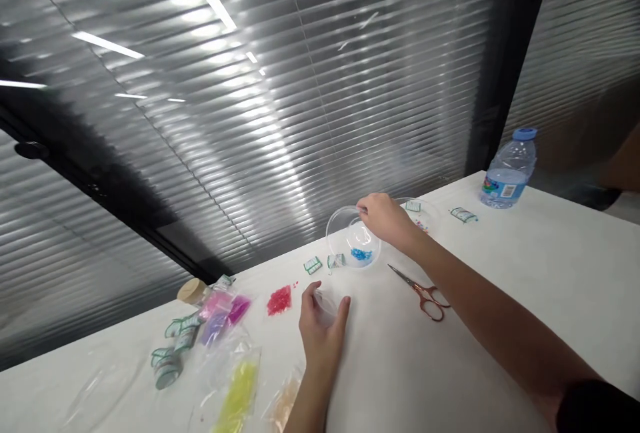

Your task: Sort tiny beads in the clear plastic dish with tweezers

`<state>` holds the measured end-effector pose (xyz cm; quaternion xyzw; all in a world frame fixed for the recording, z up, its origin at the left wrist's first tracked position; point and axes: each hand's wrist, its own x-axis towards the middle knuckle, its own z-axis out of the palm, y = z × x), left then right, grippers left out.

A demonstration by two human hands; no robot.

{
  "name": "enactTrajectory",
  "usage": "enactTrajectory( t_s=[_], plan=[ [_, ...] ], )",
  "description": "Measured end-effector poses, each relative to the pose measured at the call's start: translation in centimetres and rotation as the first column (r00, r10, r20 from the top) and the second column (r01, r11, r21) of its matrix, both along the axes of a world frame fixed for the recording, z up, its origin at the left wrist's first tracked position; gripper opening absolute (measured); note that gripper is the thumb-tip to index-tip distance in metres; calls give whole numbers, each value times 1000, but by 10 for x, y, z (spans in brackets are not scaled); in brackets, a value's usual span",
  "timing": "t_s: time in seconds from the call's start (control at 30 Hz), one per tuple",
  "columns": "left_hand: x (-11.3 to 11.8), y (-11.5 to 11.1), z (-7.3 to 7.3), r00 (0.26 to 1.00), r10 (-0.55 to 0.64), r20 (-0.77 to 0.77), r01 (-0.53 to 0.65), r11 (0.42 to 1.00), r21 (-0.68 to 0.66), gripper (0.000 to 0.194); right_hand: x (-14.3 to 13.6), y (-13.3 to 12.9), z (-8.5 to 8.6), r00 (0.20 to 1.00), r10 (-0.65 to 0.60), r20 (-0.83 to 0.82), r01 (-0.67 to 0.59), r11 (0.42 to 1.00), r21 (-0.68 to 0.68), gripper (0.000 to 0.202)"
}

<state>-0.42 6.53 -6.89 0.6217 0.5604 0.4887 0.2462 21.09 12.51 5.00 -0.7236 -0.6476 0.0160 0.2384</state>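
My right hand [385, 219] reaches across to a clear plastic bowl [340, 236], its fingers closed at the far rim. Blue beads [361, 255] lie in the bottom of that bowl. My left hand [323, 329] is nearer to me, thumb and fingers curved around a clear plastic piece [327, 306] whose exact kind I cannot make out. Scissors [420, 291] with copper-coloured handles lie below my right forearm. Left of my left hand is a small packet of red beads [279, 300], with a few loose beads beside it.
Bags of yellow [237, 396], peach [284, 403], purple [214, 327] and magenta [239, 309] material lie left. Near them are green-and-white rolls [167, 367] and a tan round object [191, 291]. A water bottle [509, 169] stands far right. Blinds [320, 86] rise behind the table.
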Motion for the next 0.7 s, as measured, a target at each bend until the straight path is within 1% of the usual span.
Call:
enactTrajectory(
  t_s=[0.1, 0.2, 0.27, 0.43, 0.57, 0.63, 0.7],
  plan=[
    [-3, 2, 0, 1000, -11, -26, 11, 1000, -20, 54, -5, 8, -12, 996, 47, 76, -45, 999, -28, 26],
    [-4, 4, -2, 1000, 5, 10, -5, 1000, -6, 51, -8, 14, -21, 985, 82, 151, -79, 997, -26, 29],
    [-4, 4, -3, 1000, 2, 28, -2, 1000, -1, 51, -6, 16, -23, 981, 97, 170, -93, 995, -31, 28],
    [-5, 2, -1, 1000, -30, 3, 30, 999, -37, 51, 4, 20, -25, 983, 113, 147, -112, 994, -19, 27],
    [-8, 1, 1, 1000, -22, -2, 22, 999, -50, 52, 10, 21, -25, 988, 122, 92, -123, 992, 10, 25],
    [-10, 1, 0, 1000, -23, -16, 23, 999, -42, 54, 12, 20, -22, 992, 116, 57, -118, 993, 27, 25],
    [-11, 1, -2, 999, -44, -24, 44, 999, -7, 57, 14, 16, -16, 995, 103, 16, -103, 992, 69, 23]
  ],
)
